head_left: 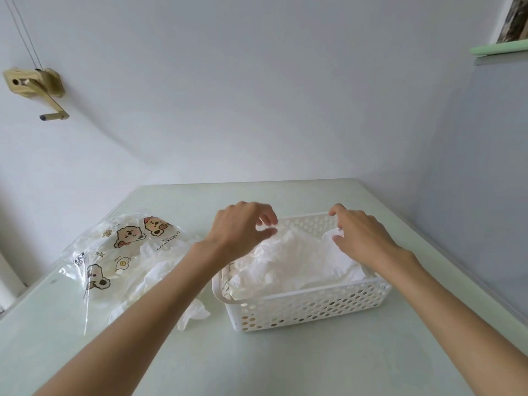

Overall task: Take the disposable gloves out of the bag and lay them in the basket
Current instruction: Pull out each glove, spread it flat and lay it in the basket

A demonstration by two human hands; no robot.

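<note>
A white perforated basket (308, 305) stands on the table right of centre, with a crumpled pile of white disposable gloves (288, 267) in it. My left hand (240, 232) hovers over the basket's far left corner, its curled fingers and thumb pinching the gloves' raised edge. At the far right corner my right hand (363, 238) pinches the other raised edge, its forefinger at the rim. The clear bag (114, 252), printed with cartoon bears, lies on the table to the left with more gloves inside. One loose glove (194, 312) lies between bag and basket.
The pale green table (285, 361) meets white walls behind and on the right. A brass crank handle (43, 90) is fixed to the wall at the upper left. A green shelf edge (500, 48) shows at the top right.
</note>
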